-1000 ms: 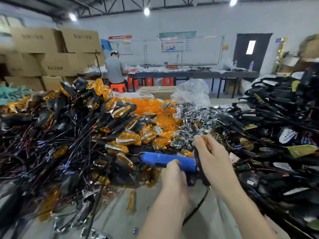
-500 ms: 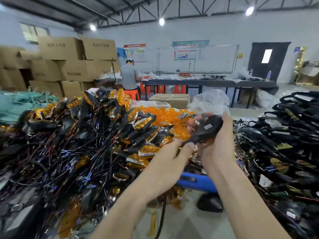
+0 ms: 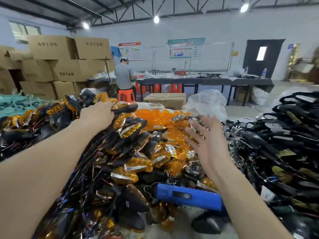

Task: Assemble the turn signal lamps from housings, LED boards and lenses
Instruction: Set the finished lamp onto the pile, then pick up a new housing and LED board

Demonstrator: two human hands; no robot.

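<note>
My left hand reaches far left over the heap of finished lamps, black bodies with amber lenses and wires. Its fingers curl round one end of a black lamp that sticks out to the right. My right hand is spread open, fingers straight, at the pile of shiny chrome LED boards; a few chrome pieces lie against its fingertips. Loose amber lenses are heaped between the two hands. Black housings with wires are stacked on the right.
A blue electric screwdriver lies near the bench's front edge, under my right forearm. A clear plastic bag and a cardboard box stand behind the piles. Stacked cartons fill the left; a person works at a far table.
Both hands held the black lamp together in front of me. Now my left hand has carried it out to the left heap, and my right hand has let go and opened over the chrome pieces.
</note>
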